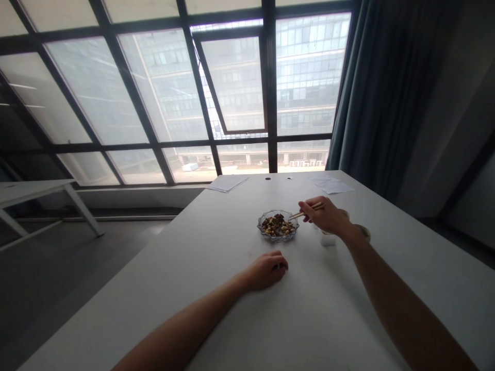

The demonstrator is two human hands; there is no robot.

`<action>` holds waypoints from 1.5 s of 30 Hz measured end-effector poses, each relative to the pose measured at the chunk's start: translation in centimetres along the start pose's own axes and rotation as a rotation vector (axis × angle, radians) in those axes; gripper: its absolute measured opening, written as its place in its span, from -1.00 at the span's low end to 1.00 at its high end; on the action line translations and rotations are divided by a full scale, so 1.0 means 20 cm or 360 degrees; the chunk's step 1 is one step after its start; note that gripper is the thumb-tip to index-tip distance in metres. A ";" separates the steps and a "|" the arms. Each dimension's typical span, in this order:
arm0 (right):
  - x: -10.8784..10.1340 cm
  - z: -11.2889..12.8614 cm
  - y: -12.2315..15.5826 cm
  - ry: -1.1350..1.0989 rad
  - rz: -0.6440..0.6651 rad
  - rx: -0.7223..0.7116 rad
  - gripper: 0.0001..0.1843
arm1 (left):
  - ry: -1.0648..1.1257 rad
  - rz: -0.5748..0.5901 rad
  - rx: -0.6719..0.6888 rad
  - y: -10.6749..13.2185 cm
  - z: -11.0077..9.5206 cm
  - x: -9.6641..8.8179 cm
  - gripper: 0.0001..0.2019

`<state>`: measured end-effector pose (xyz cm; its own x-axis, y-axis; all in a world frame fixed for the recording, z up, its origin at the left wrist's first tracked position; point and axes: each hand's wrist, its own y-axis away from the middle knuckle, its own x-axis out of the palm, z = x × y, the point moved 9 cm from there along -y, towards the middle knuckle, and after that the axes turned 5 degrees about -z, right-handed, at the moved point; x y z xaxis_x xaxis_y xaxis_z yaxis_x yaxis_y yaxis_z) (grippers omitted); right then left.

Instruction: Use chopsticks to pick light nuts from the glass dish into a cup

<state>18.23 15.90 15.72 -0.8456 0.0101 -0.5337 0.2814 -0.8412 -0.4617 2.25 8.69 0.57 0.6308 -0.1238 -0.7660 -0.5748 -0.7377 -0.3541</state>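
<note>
My right hand is closed on a pair of wooden chopsticks, whose tips reach the right rim of a clear glass bowl. Inside the bowl lies a mix of small brown, tan and pale pieces that look like nuts or beans. Nearer to me, my left hand rests on the white table with its fingers curled in a loose fist, and nothing shows in it. Partly hidden behind my right hand and wrist stand small containers; what they hold cannot be seen.
The white table stretches towards a large window wall. Papers lie at its far left and sheets of paper at its far right. A dark round hole is near the far edge. Another table stands to the left.
</note>
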 end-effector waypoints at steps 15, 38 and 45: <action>0.24 -0.19 -0.03 0.0085 0.0167 -0.0015 -0.51 | 0.0005 -0.0018 0.0010 -0.01 0.00 0.02 -0.82; -0.42 -0.21 0.10 0.0082 0.0046 0.0288 -0.43 | 0.0008 0.0033 -0.0043 -0.02 0.02 0.04 -0.83; -0.50 -0.26 0.10 0.0075 0.0071 0.0353 -0.40 | 0.0003 0.0030 -0.0039 -0.05 -0.02 0.07 -0.83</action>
<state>29.60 16.81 16.45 -0.8109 -0.0088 -0.5851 0.2071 -0.9395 -0.2728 3.94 9.03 0.19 0.6207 -0.1393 -0.7715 -0.5739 -0.7512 -0.3261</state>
